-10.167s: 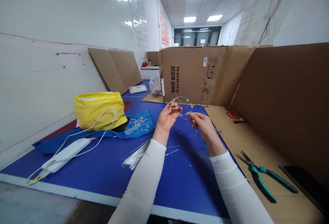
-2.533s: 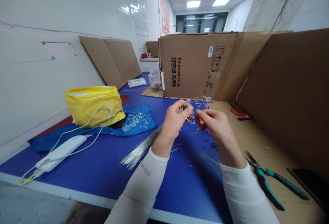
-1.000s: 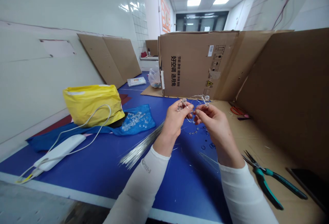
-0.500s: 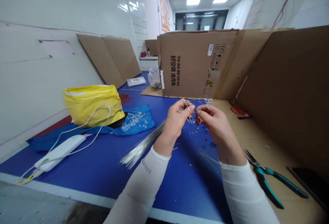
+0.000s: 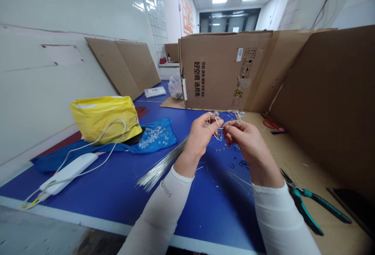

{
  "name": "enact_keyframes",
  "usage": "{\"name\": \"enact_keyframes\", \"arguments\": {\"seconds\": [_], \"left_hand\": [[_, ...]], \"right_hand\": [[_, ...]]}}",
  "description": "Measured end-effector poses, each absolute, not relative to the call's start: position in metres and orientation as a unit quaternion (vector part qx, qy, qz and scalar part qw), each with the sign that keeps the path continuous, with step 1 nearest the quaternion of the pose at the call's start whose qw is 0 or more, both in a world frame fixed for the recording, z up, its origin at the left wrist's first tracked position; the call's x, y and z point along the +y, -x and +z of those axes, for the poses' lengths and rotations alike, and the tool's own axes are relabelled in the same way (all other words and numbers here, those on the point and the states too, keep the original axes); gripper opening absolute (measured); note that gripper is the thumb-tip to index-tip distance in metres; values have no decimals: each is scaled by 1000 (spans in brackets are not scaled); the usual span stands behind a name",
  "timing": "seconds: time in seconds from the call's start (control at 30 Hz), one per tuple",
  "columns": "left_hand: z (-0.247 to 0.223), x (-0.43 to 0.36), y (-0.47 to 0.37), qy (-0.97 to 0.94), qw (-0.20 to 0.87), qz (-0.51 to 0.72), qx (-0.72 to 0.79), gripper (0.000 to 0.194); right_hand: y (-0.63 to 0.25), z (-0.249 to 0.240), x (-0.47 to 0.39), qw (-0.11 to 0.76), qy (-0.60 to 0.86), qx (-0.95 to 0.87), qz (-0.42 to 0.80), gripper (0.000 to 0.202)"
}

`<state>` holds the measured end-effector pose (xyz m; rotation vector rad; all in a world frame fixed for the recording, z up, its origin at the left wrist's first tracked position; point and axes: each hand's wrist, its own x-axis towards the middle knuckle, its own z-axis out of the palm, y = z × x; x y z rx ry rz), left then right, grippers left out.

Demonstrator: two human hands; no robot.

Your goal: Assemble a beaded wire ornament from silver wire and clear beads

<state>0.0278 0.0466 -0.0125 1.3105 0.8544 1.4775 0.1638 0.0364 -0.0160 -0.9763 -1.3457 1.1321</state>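
Between my hands is a piece of bent silver wire with clear beads (image 5: pixel 218 133), its loops rising past the fingers. My left hand (image 5: pixel 202 134) pinches it between thumb and fingers. Close beside, my right hand (image 5: pixel 241 136) has its fingertips closed on the wire too; loops with clear beads (image 5: pixel 241 115) stick out behind it. Beneath the hands, small dark rings (image 5: pixel 243 164) and a few beads (image 5: pixel 219 149) lie on the blue table (image 5: pixel 211 200). A bundle of straight silver wires (image 5: pixel 164 166) lies by my left forearm. Fingertips partly hide the wire.
Clear beads (image 5: pixel 156 136) lie on a blue cloth, near a yellow bag (image 5: pixel 105 120) and a white power strip (image 5: pixel 68 173) with a cable. Green-handled pliers (image 5: pixel 304 198) and red-handled scissors (image 5: pixel 272 124) rest on cardboard at right. A large cardboard box (image 5: pixel 222 71) stands behind my hands.
My right hand has turned slightly and shifted a little to the right, and the wire loops behind it moved along. The left hand keeps its pinch almost in place.
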Motion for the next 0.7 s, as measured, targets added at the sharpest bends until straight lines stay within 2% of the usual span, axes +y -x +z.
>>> {"name": "enact_keyframes", "arguments": {"seconds": [0.37,0.7], "left_hand": [[-11,45,-27,-531,499,591,346,22],[-10,44,-27,-538,489,605,326,20]], "right_hand": [[-166,-15,35,532,396,-565,490,21],[-171,-16,36,520,394,-578,491,21]]}}
